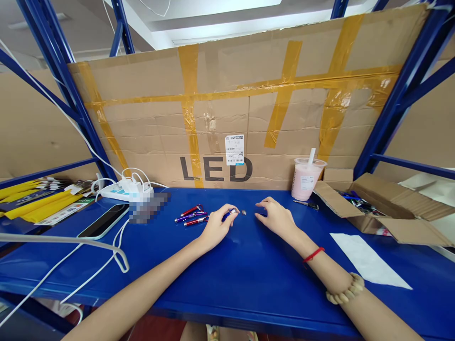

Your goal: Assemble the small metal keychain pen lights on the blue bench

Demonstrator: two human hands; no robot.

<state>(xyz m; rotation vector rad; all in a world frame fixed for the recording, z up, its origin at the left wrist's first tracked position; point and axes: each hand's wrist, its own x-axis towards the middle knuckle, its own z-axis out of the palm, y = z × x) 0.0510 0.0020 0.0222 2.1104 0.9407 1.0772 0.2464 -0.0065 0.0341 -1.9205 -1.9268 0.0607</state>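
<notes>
Fingers of the left hand (216, 226) pinch a small blue flashlight (229, 214), held low over the middle of the blue worktop (249, 279). Just beyond its tip a tiny brown piece (243, 212) lies on the worktop, between the two hands. The right hand (276, 219) rests nearby with its fingers loosely spread and holding nothing. A red string (313, 255) and a bead bracelet (345, 290) sit on that forearm. To the left of the held flashlight lies a small heap of flashlights (190, 216), red and blue. Farther left are a phone (103, 221), a white power strip (124, 191) and white cables (106, 263). On the right stand a pink drink cup (306, 180) and an open cardboard box (377, 210), with a white sheet (368, 260) nearer the edge.
</notes>
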